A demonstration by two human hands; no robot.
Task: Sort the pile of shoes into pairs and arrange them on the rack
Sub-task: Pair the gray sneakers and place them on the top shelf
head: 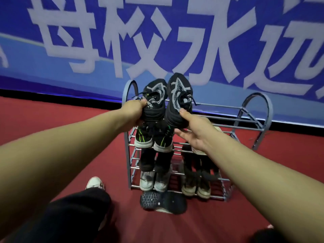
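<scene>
I hold a matching pair of black-and-grey knit sneakers side by side above the top shelf of a grey metal shoe rack [252,120]. My left hand [134,112] grips the heel of the left sneaker [155,95]. My right hand [194,130] grips the heel of the right sneaker [178,95]. Both toes point away from me. Lower shelves hold a black pair with green stripes [152,139], a white pair [154,179] and a dark pair with pale soles [196,186]. A beige shoe behind my right hand is mostly hidden.
One black shoe [163,201] lies sole-up on the red carpet in front of the rack. My knee in black trousers and a white sneaker [95,183] are at lower left. A blue banner with white characters [157,41] hangs behind the rack.
</scene>
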